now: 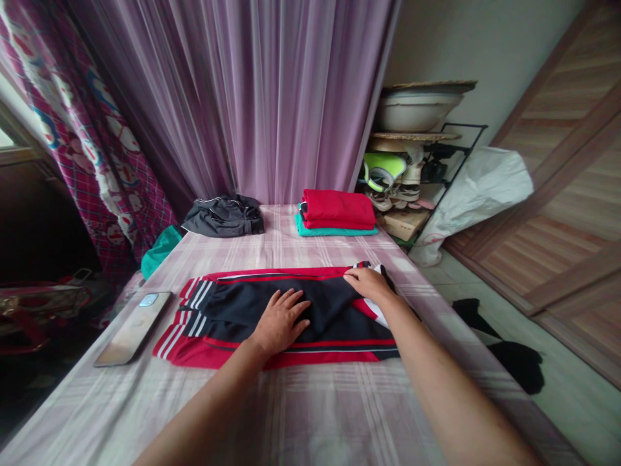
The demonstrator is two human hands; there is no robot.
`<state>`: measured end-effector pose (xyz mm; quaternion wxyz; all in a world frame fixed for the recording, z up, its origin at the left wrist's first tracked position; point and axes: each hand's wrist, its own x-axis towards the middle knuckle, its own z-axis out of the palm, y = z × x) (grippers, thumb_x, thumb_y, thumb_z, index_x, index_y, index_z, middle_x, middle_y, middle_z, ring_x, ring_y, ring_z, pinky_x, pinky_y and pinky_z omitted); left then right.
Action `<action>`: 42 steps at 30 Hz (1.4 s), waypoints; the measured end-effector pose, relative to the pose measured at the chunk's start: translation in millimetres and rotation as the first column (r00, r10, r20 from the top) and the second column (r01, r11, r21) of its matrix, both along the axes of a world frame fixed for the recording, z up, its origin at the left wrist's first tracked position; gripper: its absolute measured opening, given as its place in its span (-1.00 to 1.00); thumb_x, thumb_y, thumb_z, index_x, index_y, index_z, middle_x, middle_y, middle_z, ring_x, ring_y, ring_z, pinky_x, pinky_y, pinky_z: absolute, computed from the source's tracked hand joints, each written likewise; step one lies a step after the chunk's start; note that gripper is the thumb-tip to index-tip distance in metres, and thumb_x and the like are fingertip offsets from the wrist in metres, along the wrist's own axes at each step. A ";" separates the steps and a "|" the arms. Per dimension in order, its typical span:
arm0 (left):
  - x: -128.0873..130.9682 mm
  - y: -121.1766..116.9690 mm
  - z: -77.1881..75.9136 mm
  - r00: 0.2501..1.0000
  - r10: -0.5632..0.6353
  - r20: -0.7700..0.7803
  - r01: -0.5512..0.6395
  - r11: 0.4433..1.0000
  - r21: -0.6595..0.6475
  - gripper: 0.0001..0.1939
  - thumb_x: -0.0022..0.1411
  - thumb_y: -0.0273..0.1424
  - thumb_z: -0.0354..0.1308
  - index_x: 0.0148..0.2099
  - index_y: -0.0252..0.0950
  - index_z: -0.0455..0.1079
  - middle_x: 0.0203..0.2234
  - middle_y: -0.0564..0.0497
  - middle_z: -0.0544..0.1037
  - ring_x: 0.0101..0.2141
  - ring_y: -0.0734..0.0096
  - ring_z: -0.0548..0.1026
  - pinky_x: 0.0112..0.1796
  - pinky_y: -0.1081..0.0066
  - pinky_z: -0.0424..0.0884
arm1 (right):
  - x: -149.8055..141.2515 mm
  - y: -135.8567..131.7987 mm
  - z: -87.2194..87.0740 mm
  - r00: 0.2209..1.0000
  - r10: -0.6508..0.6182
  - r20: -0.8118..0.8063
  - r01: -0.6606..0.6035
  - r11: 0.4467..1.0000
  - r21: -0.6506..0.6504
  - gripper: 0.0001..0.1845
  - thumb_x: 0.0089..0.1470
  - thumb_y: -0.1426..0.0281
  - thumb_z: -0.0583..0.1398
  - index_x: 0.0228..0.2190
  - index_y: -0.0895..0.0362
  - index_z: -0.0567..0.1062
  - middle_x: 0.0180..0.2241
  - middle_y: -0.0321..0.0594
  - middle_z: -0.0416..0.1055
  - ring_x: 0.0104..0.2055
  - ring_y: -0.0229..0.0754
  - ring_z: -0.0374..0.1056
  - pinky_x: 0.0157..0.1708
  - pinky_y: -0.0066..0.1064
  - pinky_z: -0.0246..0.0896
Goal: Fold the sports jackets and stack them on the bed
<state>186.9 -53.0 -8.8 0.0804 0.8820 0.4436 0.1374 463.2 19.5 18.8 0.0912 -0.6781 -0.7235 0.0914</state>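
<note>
A black and red track jacket (330, 317) with white trim lies partly folded across the plaid cloth, its striped cuffs at the left end. Flat on the black middle of the jacket rests my left hand (282, 321), fingers spread. At the jacket's far right edge, my right hand (367, 283) has its fingers closed on the fabric; part of that corner is hidden by the hand and forearm.
Beyond the jacket sit a folded red garment (339, 208) on a teal one (334, 231) and a dark grey garment (223, 217). A phone (133, 329) lies at left. Right of the plaid cloth (310, 414) stand a shoe rack (453, 162) and a white bag (480, 194).
</note>
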 end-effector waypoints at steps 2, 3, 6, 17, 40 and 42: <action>-2.6 0.4 -12.0 0.999 0.018 -0.031 -0.018 1.000 0.009 -0.49 0.34 -0.15 0.06 0.29 -0.08 0.26 0.29 -0.11 0.30 0.29 0.05 0.19 0.26 -0.13 0.03 | 5.8 2.3 -3.0 0.997 0.059 -0.055 -0.060 0.998 -0.029 -0.74 0.12 0.30 0.17 -0.18 0.03 0.60 -0.17 -0.19 0.60 -0.12 -0.09 0.48 -0.19 -0.37 0.27; -3.6 0.1 -16.3 0.999 0.020 -0.035 -0.020 1.000 0.010 -0.47 0.34 -0.15 0.06 0.31 -0.06 0.23 0.29 -0.10 0.30 0.29 0.06 0.19 0.27 -0.12 0.03 | 8.8 2.6 -4.3 0.994 0.078 -0.078 -0.080 0.997 -0.017 -0.76 0.08 0.33 0.19 -0.20 0.04 0.59 -0.19 -0.20 0.60 -0.15 -0.11 0.48 -0.21 -0.38 0.26; -4.7 -1.4 -21.1 0.999 0.026 -0.041 -0.025 1.000 0.007 -0.47 0.34 -0.13 0.05 0.32 -0.06 0.22 0.29 -0.11 0.30 0.29 0.06 0.19 0.26 -0.13 0.03 | 15.3 0.3 -7.2 0.989 0.114 -0.099 -0.111 0.993 0.038 -0.81 0.03 0.39 0.22 -0.26 0.05 0.55 -0.26 -0.23 0.59 -0.20 -0.13 0.47 -0.23 -0.40 0.25; -4.1 -3.3 -21.4 0.999 0.030 -0.022 -0.030 0.999 0.035 -0.48 0.36 -0.12 0.02 0.31 -0.06 0.24 0.27 -0.09 0.33 0.28 0.10 0.22 0.27 -0.08 0.04 | 31.3 8.7 11.9 0.954 0.297 -0.040 -0.300 0.952 -0.069 -0.65 0.04 0.42 0.09 -0.20 0.03 0.60 -0.13 -0.22 0.58 -0.03 -0.09 0.44 -0.01 -0.34 0.23; -1.3 -6.1 -18.7 0.999 0.049 -0.018 -0.048 0.998 0.027 -0.48 0.35 -0.11 0.04 0.30 -0.05 0.25 0.27 -0.07 0.33 0.28 0.08 0.21 0.27 -0.08 0.04 | 38.4 32.7 11.8 0.916 0.362 0.173 -0.357 0.932 -0.065 -0.75 -0.01 0.42 0.18 -0.26 0.03 0.59 -0.13 -0.22 0.55 -0.01 -0.04 0.36 0.00 -0.25 0.11; -1.1 -6.5 -18.2 0.998 0.051 -0.020 -0.051 0.998 0.025 -0.48 0.35 -0.11 0.04 0.30 -0.05 0.25 0.27 -0.06 0.33 0.28 0.08 0.22 0.27 -0.08 0.05 | 38.4 34.1 14.6 0.905 0.381 0.191 -0.379 0.924 -0.047 -0.80 0.02 0.43 0.18 -0.29 0.06 0.56 -0.19 -0.21 0.54 -0.09 -0.08 0.39 0.03 -0.24 0.09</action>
